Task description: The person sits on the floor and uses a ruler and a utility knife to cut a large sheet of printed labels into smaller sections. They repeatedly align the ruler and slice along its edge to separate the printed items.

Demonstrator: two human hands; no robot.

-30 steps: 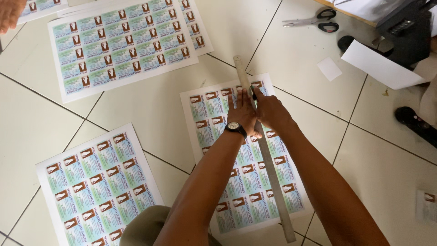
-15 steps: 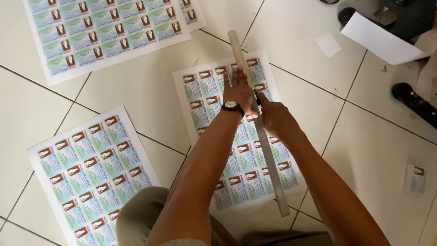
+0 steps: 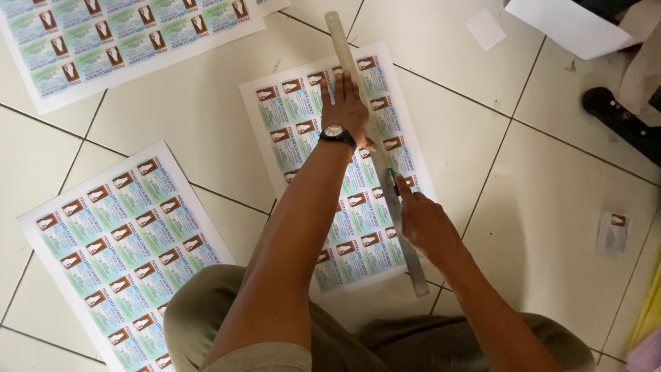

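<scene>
Fingers of the left hand (image 3: 346, 103) lie spread and flat, pressing the long ruler (image 3: 375, 148) onto the printed sheet (image 3: 303, 117) on the tiled floor (image 3: 551, 200). The right hand (image 3: 421, 222), lower along the ruler's right edge, is closed around a small green-tipped cutter (image 3: 393, 178), its tip touching that edge. Two more printed sheets lie to the left.

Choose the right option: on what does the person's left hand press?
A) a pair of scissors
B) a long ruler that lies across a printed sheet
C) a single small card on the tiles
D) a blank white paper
B: the left hand, with a wristwatch, lies flat on the long ruler, which runs lengthwise over the printed sheet on the tiled floor.
</scene>
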